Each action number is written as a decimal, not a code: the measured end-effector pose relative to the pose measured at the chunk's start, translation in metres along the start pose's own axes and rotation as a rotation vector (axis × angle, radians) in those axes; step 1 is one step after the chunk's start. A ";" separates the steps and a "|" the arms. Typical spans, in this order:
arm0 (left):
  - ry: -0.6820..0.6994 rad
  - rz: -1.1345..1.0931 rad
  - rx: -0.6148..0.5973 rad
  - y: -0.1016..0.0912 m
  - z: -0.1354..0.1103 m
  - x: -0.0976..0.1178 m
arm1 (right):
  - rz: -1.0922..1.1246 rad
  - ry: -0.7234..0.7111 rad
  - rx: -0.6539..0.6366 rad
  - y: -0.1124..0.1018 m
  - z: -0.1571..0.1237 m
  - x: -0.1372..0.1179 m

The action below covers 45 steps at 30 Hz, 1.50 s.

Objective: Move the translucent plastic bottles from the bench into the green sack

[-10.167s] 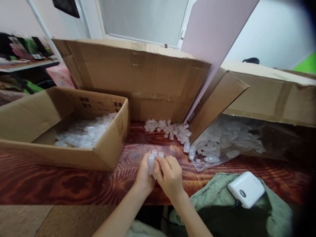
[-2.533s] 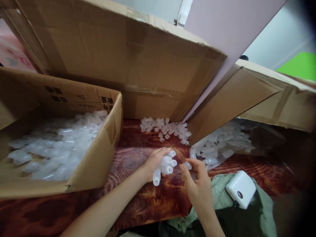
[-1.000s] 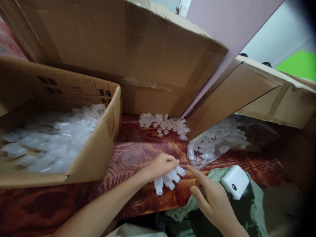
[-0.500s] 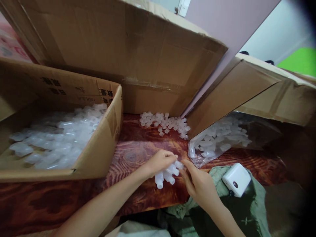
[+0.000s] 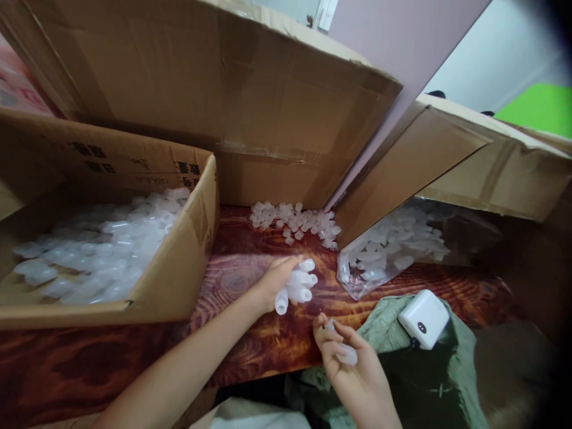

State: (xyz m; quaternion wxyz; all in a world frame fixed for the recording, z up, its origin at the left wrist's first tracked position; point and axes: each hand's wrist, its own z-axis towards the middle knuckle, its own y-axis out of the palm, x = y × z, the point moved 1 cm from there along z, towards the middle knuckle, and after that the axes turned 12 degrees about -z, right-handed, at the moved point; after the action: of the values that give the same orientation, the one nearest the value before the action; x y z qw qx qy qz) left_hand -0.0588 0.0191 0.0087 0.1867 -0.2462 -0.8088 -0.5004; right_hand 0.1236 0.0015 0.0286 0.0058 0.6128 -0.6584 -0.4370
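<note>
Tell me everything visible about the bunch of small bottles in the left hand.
The bunch of small bottles is translucent white plastic, several together, ends fanned toward the right, one angled downward. The left hand grips them around their bodies, over the wood-grain table. They are apart from the single bottle in the right hand.

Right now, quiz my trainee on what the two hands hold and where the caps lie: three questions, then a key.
1. True or false: the left hand is empty.
2. The small bottle in the right hand is: A translucent white, B red, C black.
3. Fill in: the loose caps lie on the ____.
Key: 1 false, it grips a bottle bunch; 2 A; 3 table.
</note>
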 end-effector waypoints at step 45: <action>0.019 0.121 -0.041 0.003 -0.003 -0.016 | -1.818 -1.075 0.000 0.015 0.003 -0.050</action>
State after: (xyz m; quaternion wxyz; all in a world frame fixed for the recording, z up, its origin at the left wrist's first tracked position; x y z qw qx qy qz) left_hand -0.0435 0.0147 0.0033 0.2191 -0.2937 -0.7803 -0.5069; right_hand 0.1230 0.0417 0.0620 -0.6164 0.6013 0.1326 -0.4909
